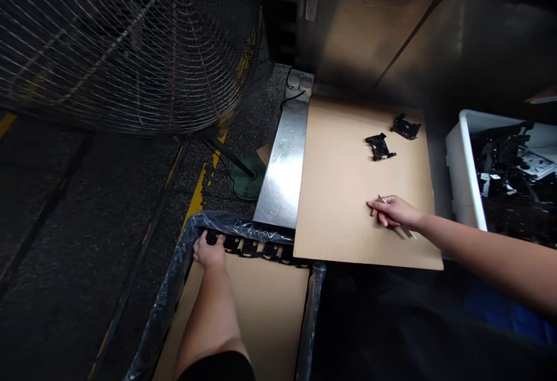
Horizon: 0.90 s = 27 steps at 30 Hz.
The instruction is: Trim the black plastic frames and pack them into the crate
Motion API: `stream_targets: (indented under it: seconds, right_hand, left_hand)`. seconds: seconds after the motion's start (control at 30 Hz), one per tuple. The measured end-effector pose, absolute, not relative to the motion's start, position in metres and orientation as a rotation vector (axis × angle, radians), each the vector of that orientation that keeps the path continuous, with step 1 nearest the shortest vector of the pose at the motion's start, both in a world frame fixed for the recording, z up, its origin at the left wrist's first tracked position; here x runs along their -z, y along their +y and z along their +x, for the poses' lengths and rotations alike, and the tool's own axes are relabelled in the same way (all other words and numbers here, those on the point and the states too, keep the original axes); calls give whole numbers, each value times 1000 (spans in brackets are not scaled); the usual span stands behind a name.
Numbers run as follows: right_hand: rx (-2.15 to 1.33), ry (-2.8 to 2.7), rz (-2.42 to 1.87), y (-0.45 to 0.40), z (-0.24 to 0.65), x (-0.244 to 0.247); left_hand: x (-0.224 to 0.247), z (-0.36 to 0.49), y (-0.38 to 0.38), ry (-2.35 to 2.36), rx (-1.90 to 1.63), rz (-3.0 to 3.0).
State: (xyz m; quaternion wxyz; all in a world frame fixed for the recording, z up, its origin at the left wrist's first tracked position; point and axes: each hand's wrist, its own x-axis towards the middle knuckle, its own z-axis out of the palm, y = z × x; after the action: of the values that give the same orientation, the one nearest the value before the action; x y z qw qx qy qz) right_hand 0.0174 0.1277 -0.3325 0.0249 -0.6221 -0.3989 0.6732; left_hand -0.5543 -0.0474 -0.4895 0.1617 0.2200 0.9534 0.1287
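My left hand (209, 247) is at the far left corner of a box lined with clear plastic (163, 294), its fingers closed on a black plastic part (211, 236). A row of similar black parts (270, 250) runs along the box's far edge, on a cardboard sheet (265, 294). Over a larger cardboard sheet (339, 195) on the bench, my right hand (394, 211) grips a slim, pointed metal tool (408, 232); its exact kind is unclear. Farther back on that sheet lie two loose black plastic parts, one nearer (379, 147) and one beyond it (405, 127).
A white bin (472, 172) heaped with black parts stands at the right. Bare metal bench top (278, 160) shows left of the cardboard. A large caged fan (130, 50) fills the upper left, near a green round base (248, 178). A metal panel (374, 33) rises behind the bench.
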Motion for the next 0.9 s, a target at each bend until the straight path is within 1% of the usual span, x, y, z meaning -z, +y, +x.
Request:
stream_targets:
  seconds: [0.27, 0.4, 0.53, 0.67, 0.8, 0.9]
  right_hand:
    - [-2029, -1223, -1920, 124, 16, 329]
    - [-2028, -1228, -1916, 125, 16, 328]
    - [-2016, -1254, -1905, 126, 16, 326]
    - [-1974, -1328, -1903, 125, 16, 326]
    - [-1786, -1466, -1946, 120, 11, 324]
    - [-1460, -1581, -1978, 129, 2, 318]
  left_hand:
    - [486, -547, -50, 2734, -414, 661]
    - [481, -517, -60, 2720, -325, 756]
    - [478, -486, -71, 2567, -210, 983]
    - [482, -476, -71, 2509, -104, 1028]
    - [477, -476, -64, 2495, -110, 1001]
    - [461, -467, -64, 2524, -230, 955]
